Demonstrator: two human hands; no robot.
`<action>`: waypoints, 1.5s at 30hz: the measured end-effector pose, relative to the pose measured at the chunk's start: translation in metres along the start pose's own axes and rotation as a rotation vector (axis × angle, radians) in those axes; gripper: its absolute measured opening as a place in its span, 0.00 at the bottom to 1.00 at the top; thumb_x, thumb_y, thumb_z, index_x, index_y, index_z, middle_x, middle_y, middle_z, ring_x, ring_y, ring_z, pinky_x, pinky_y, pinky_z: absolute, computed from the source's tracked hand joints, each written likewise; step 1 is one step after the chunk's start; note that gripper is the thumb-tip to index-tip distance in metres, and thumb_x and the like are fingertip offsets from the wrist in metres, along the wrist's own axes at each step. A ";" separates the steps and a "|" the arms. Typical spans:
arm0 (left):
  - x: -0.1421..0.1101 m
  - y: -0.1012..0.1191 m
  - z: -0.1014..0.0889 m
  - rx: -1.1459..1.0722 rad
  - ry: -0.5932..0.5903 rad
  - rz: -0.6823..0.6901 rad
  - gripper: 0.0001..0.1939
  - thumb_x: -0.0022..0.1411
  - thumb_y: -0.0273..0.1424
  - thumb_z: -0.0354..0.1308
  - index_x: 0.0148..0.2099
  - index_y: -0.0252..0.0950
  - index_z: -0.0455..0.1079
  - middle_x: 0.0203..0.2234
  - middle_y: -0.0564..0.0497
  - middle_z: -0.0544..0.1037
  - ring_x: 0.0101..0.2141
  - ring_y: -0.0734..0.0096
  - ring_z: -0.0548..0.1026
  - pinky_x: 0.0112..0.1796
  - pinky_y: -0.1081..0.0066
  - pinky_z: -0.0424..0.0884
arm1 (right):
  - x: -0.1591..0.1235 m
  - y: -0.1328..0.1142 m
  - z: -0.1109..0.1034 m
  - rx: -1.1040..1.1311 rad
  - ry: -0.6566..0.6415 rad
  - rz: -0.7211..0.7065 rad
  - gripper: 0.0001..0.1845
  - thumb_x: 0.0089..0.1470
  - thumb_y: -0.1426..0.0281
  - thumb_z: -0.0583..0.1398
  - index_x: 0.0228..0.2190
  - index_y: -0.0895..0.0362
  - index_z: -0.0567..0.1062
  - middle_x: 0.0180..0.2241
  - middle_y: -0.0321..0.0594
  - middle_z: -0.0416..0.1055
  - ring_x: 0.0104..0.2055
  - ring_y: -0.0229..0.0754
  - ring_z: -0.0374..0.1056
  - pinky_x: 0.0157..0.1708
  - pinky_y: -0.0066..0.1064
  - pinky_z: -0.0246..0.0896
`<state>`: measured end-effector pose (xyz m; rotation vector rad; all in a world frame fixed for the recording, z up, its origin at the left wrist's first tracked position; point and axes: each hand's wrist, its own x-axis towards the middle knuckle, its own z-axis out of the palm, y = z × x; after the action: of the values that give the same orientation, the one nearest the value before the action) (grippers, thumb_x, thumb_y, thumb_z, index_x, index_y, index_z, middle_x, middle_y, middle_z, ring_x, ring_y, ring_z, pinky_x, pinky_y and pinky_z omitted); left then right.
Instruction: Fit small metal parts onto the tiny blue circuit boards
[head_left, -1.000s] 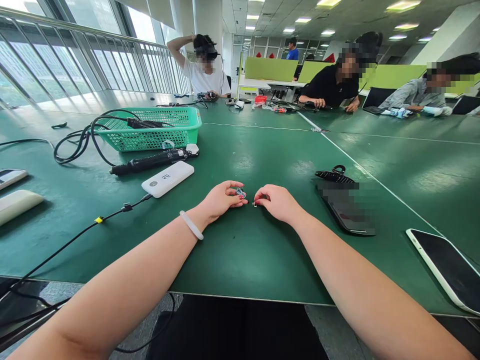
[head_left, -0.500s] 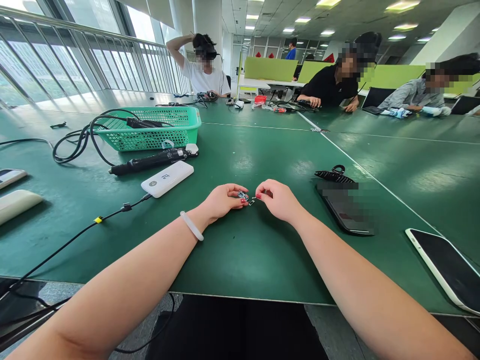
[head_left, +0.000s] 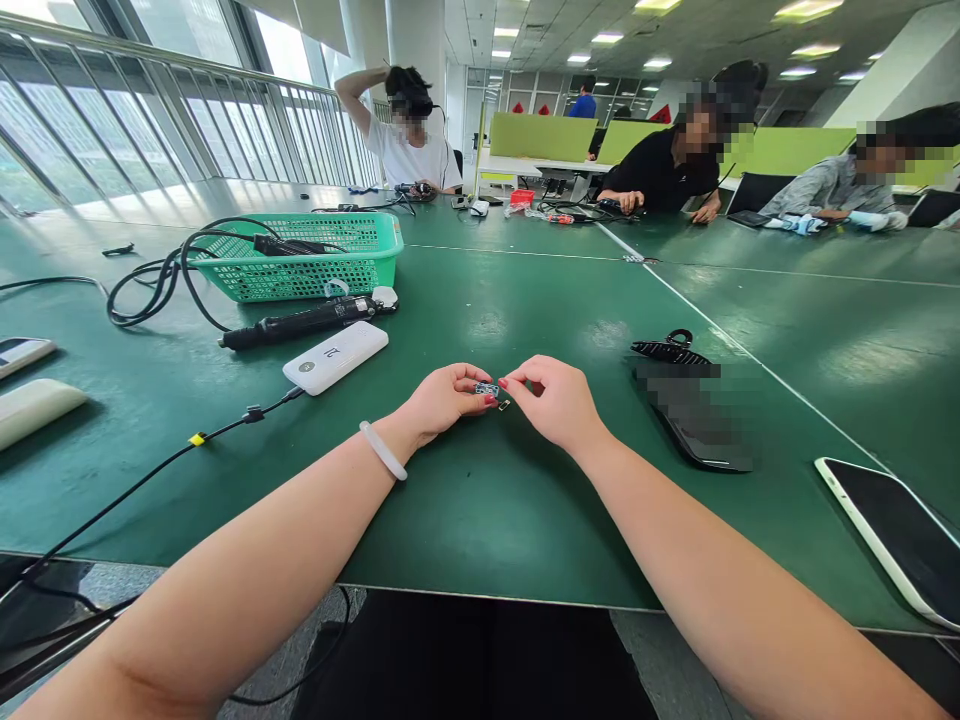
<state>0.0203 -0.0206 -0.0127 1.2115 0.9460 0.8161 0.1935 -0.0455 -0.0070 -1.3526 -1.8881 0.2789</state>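
Over the near middle of the green table, my left hand (head_left: 444, 402) pinches a small blue-and-white patterned piece (head_left: 487, 389) between thumb and fingers. A tiny pale metal-looking loop (head_left: 504, 405) shows just below its right end; whether it is joined to the piece I cannot tell. My right hand (head_left: 551, 397) has thumb and forefinger pressed together close to the right end of the piece. What those fingertips hold, if anything, is too small to make out. A white bangle (head_left: 383, 452) sits on my left wrist.
A white power bank (head_left: 337, 358) with a cable lies left, behind it a black stick-shaped tool (head_left: 300, 325) and a green basket (head_left: 307, 272). On the right lie a black hair claw (head_left: 675, 348), a dark flat object (head_left: 694, 420) and a phone (head_left: 896, 540). People sit across the table (head_left: 480, 490).
My right hand has shifted slightly left, its fingertips nearer the piece. The patterned piece has turned to lie more level. The small loop remains below the fingers.
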 end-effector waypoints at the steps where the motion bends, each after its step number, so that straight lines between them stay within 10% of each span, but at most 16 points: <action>1: 0.001 0.000 -0.001 -0.018 0.014 -0.008 0.12 0.52 0.20 0.62 0.39 0.31 0.66 0.29 0.49 0.77 0.33 0.74 0.77 0.42 0.67 0.72 | 0.001 0.003 -0.001 -0.016 -0.015 0.030 0.09 0.52 0.68 0.58 0.24 0.54 0.76 0.27 0.36 0.71 0.28 0.37 0.63 0.29 0.31 0.56; 17: -0.003 0.008 0.001 -0.057 0.107 -0.038 0.13 0.51 0.19 0.63 0.39 0.31 0.66 0.30 0.48 0.77 0.31 0.74 0.77 0.37 0.71 0.72 | 0.005 0.007 0.014 -0.287 -0.335 0.070 0.07 0.53 0.72 0.57 0.24 0.56 0.72 0.31 0.38 0.69 0.32 0.38 0.62 0.29 0.29 0.53; 29: -0.003 0.003 0.003 0.136 0.048 -0.002 0.13 0.50 0.15 0.59 0.39 0.31 0.67 0.29 0.50 0.77 0.31 0.75 0.76 0.38 0.70 0.71 | 0.008 0.015 0.005 0.063 -0.156 0.116 0.08 0.51 0.72 0.56 0.22 0.56 0.71 0.27 0.35 0.69 0.28 0.36 0.60 0.31 0.29 0.55; 45: 0.000 -0.001 0.002 0.185 0.036 0.007 0.13 0.50 0.19 0.61 0.39 0.31 0.67 0.31 0.49 0.77 0.31 0.74 0.76 0.39 0.68 0.72 | 0.007 0.015 0.004 0.261 -0.226 0.258 0.06 0.49 0.69 0.57 0.22 0.56 0.68 0.22 0.34 0.68 0.25 0.36 0.61 0.29 0.30 0.56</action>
<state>0.0221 -0.0215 -0.0134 1.3643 1.0651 0.7705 0.2004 -0.0327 -0.0153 -1.4285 -1.7769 0.8100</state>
